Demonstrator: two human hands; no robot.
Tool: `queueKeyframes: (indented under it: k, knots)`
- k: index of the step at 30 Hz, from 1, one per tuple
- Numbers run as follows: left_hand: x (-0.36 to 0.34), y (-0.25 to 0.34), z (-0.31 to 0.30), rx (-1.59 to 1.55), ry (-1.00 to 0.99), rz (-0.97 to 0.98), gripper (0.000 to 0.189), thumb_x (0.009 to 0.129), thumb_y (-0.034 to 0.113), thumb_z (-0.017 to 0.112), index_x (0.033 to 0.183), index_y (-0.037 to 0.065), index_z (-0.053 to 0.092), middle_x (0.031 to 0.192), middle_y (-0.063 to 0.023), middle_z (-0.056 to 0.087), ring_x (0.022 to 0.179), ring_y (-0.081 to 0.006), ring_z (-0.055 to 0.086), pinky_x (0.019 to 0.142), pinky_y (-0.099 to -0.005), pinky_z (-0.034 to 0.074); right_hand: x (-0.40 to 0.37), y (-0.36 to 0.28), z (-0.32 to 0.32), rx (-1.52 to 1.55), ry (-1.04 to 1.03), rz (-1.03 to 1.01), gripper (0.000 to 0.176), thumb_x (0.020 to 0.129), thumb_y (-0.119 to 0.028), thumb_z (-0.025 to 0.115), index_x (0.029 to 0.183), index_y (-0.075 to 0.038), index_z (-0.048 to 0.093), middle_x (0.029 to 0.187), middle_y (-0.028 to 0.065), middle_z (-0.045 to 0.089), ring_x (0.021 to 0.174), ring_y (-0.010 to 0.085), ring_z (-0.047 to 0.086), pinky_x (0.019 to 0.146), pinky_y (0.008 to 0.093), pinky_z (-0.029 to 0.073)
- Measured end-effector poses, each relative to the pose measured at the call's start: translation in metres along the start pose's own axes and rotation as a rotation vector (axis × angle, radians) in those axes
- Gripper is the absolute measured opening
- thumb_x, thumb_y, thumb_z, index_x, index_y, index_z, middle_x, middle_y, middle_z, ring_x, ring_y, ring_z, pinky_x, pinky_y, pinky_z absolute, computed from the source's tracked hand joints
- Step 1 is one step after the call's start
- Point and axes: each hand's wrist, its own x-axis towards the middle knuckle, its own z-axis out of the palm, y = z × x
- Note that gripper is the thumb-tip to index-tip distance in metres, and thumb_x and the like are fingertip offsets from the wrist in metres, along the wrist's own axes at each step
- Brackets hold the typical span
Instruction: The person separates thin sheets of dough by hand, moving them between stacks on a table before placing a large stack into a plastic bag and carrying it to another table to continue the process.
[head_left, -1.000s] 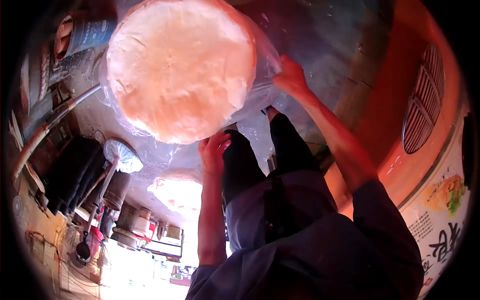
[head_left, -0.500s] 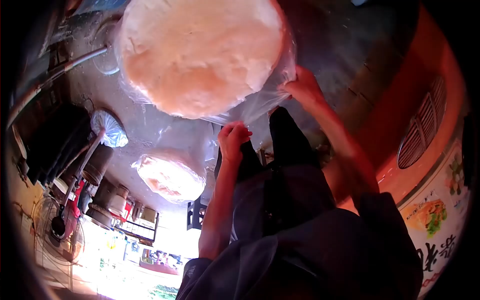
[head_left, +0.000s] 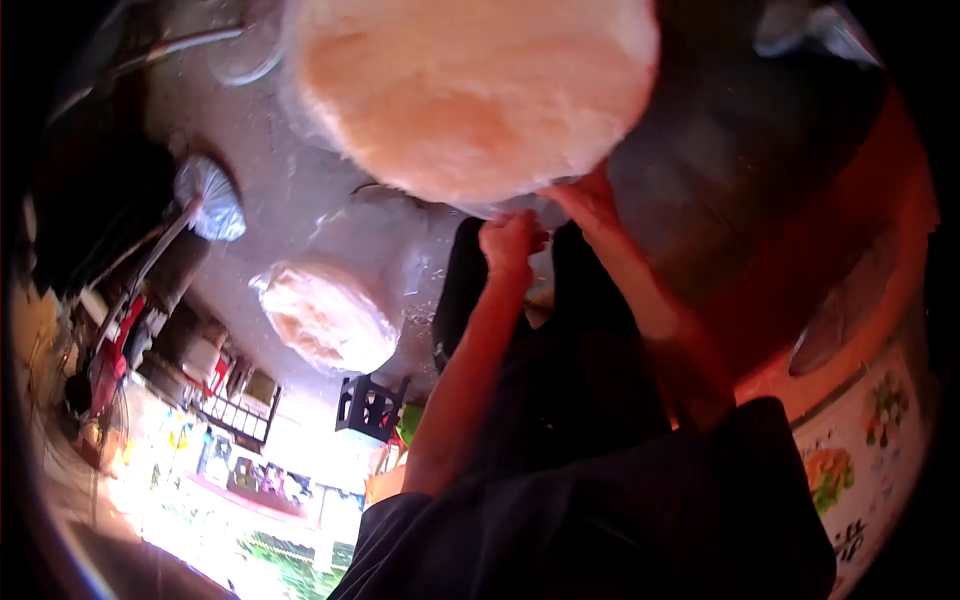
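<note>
Your left hand, fingers curled, and your right hand, in a pinch, grip the clear plastic at the near edge of a big pale round mass just ahead of your legs. The step appears to be gathering the wrap; handling it further calls for an even, gentle pull on the thin film. The mass looks soft, peach-white and lumpy; its far edge is out of view.
</note>
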Motion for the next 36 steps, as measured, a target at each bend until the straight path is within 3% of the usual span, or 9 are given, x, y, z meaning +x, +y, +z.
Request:
queueKeyframes:
  k: [2,4,8,11,14,16,20,26,36]
  knots:
    - [0.021,-0.014,0.0,0.141,0.011,0.053,0.02,0.08,0.017,0.066,0.086,-0.001,0.06,0.067,-0.009,0.06,0.053,-0.0224,0.063,0.045,-0.0303,0.049,0.017,0.029,0.013,-0.204,-0.009,0.0,0.06,0.084,-0.043,0.06,0.132,-0.007,0.052,0.138,0.009,0.053,0.128,0.0283,0.048,0.105,0.0391,0.039]
    - [0.02,-0.011,0.01,0.131,0.052,0.074,0.019,0.08,0.017,0.066,0.083,-0.001,0.061,0.068,-0.0102,0.062,0.053,-0.0227,0.063,0.045,-0.0305,0.049,0.03,0.086,0.015,-0.442,0.047,-0.131,0.048,0.08,-0.034,0.067,0.119,-0.005,0.062,0.123,0.0137,0.064,0.118,0.0272,0.057,0.097,0.0384,0.047]
    - [0.02,0.009,0.025,0.158,0.156,0.093,0.029,0.076,0.023,0.07,0.09,-0.002,0.068,0.079,-0.0163,0.068,0.067,-0.0296,0.066,0.06,-0.0353,0.052,0.002,-0.012,0.005,-0.211,0.159,0.273,0.086,0.065,-0.02,0.08,0.139,-0.006,0.039,0.132,0.0144,0.057,0.122,0.0264,0.054,0.1,0.0352,0.043]
    - [0.057,-0.005,0.024,0.411,0.349,0.232,0.057,0.065,0.041,0.079,0.103,-0.001,0.068,0.101,-0.0235,0.068,0.101,-0.0407,0.063,0.087,-0.0428,0.05,-0.006,-0.014,-0.004,-0.019,0.139,-0.059,0.091,0.062,-0.015,0.08,0.141,-0.006,0.036,0.131,0.0148,0.056,0.123,0.0258,0.051,0.1,0.0345,0.041]
    - [0.007,0.017,0.025,0.343,0.466,0.572,0.06,0.073,0.05,0.072,0.104,-0.001,0.067,0.098,-0.0184,0.07,0.094,-0.0316,0.067,0.079,-0.0371,0.051,-0.012,-0.103,-0.027,0.026,0.057,-0.16,0.09,0.061,-0.014,0.08,0.14,-0.005,0.037,0.131,0.0146,0.054,0.122,0.0261,0.051,0.1,0.0345,0.04]
    - [0.009,0.038,0.008,0.297,0.442,0.294,0.073,0.062,0.042,0.08,0.116,-0.002,0.057,0.108,-0.0236,0.066,0.103,-0.0391,0.063,0.086,-0.0426,0.05,0.018,-0.112,-0.049,0.029,0.057,-0.128,0.092,0.06,-0.014,0.08,0.14,-0.004,0.037,0.131,0.0159,0.053,0.121,0.0266,0.051,0.1,0.034,0.04]
    - [0.019,0.067,-0.019,0.404,0.584,0.549,0.061,0.064,0.035,0.081,0.106,-0.004,0.058,0.103,-0.0221,0.067,0.1,-0.0318,0.065,0.086,-0.0389,0.05,0.085,-0.075,-0.087,-0.519,0.53,-0.206,0.06,0.067,-0.028,0.077,0.116,0.003,0.059,0.113,0.0162,0.065,0.107,0.0258,0.06,0.094,0.0357,0.045]
    - [0.011,0.047,-0.028,-0.311,0.16,0.51,0.036,0.073,0.015,0.074,0.1,-0.001,0.057,0.089,-0.0107,0.066,0.083,-0.0186,0.063,0.066,-0.0315,0.051,0.057,-0.114,-0.1,-0.208,0.313,0.1,0.033,0.069,-0.007,0.064,0.101,0.003,0.067,0.094,0.0115,0.07,0.088,0.0217,0.064,0.079,0.0333,0.05]
    - [0.021,0.107,-0.068,0.48,0.608,0.762,0.036,0.077,0.011,0.069,0.108,-0.003,0.06,0.088,-0.0063,0.066,0.073,-0.0149,0.061,0.062,-0.0275,0.051,0.06,-0.17,-0.093,-0.384,0.457,-0.402,0.042,0.069,0.0,0.058,0.111,0.001,0.06,0.089,0.0121,0.065,0.083,0.0252,0.062,0.077,0.0312,0.05]
